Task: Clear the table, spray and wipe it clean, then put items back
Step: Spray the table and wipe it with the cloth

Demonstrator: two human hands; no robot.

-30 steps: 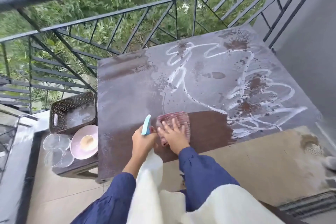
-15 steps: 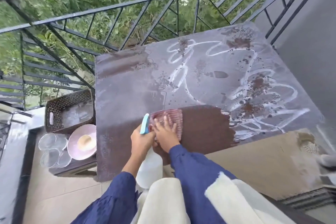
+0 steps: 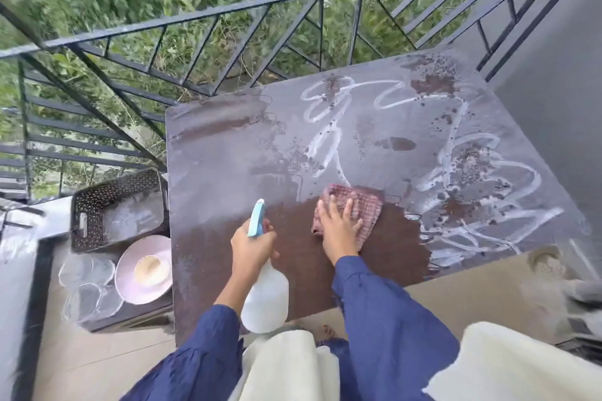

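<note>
A dark brown table (image 3: 228, 153) fills the middle of the view, dusty and streaked with white foam lines on its far and right parts. Its near strip is wiped dark and wet. My right hand (image 3: 338, 231) presses flat on a pink striped cloth (image 3: 365, 208) at the edge of that wiped strip. My left hand (image 3: 250, 247) grips a white spray bottle (image 3: 265, 299) with a light blue trigger head, held upright above the table's near left part.
Left of the table, a low stand holds a brown perforated basket (image 3: 117, 208), a pink plate (image 3: 143, 270) and clear glass dishes (image 3: 86, 283). A black metal railing (image 3: 228, 10) runs behind the table, a grey wall on the right.
My right hand has slid the cloth to the right and a little farther up the table, widening the dark wiped strip. The spray bottle stays in my left hand.
</note>
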